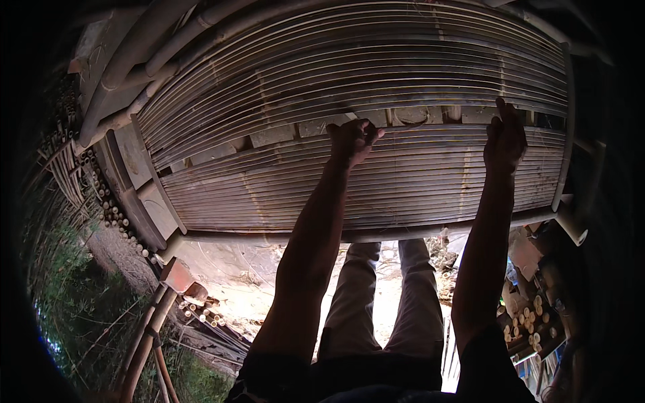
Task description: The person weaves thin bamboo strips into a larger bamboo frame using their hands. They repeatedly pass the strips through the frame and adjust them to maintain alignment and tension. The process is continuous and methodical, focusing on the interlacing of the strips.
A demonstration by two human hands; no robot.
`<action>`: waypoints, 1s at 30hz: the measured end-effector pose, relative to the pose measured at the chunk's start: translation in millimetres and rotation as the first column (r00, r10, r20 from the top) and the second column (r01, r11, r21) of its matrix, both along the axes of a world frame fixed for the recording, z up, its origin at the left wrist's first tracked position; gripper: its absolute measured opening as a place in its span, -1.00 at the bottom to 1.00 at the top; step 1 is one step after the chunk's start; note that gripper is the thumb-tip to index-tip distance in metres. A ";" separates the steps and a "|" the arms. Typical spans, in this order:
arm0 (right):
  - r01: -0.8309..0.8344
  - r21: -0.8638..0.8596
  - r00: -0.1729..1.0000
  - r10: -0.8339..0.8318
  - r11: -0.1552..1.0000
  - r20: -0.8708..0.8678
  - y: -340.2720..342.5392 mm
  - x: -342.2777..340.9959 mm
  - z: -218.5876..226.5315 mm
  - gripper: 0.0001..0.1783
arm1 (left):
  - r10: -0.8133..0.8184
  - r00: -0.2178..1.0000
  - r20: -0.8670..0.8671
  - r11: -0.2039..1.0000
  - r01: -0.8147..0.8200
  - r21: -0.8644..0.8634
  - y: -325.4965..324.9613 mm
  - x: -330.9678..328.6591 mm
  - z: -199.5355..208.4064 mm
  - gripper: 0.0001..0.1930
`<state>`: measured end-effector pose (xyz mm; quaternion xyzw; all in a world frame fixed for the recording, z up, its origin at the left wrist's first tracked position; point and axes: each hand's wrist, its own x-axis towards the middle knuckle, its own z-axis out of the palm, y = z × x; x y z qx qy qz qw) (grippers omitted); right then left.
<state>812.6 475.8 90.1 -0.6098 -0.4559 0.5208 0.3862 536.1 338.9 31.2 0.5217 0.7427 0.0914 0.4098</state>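
Long, thin bamboo slats lie side by side across a raised bamboo frame, in a near group and a far group with a gap between them. My left hand is at the far edge of the near group, left of my right hand. Its fingers are curled in; what they hold, if anything, is too dark to make out. My right hand is over the right part of the near slats. One or two of its fingers stretch forward across the gap to the far group, and I see nothing held in it.
Flat crosspieces show through the gap. A thick bamboo pole forms the frame's near edge, with my legs beyond it. Cut bamboo poles are stacked at the left and lower right. Green plants grow at the lower left.
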 end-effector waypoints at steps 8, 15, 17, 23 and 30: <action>-0.070 -0.137 0.678 0.148 0.988 0.720 -37.3 -77.4 -12.7 -0.83 | -0.037 0.999 -0.032 0.994 0.040 0.098 2.1 2.0 -0.5 -0.58; 0.347 -0.010 0.927 -0.345 0.938 -0.145 -34.8 6.3 81.6 -0.78 | 0.005 0.993 -0.114 0.925 0.039 0.379 0.0 23.4 21.4 -0.57; 0.354 0.067 0.904 -0.323 0.933 -0.281 -30.5 48.8 120.7 -0.76 | -0.095 0.977 -0.191 0.895 0.167 0.413 4.1 43.3 34.2 -0.31; 0.260 0.234 0.953 -0.211 0.937 -0.215 -20.7 75.8 160.0 -0.72 | -0.054 0.916 -0.397 0.911 0.209 0.357 38.6 84.0 22.5 -0.56; 0.286 -0.008 0.958 -0.286 0.958 0.000 -48.1 60.5 110.7 -0.68 | 0.077 0.995 -0.055 0.890 -0.044 0.453 49.3 100.3 4.9 -0.69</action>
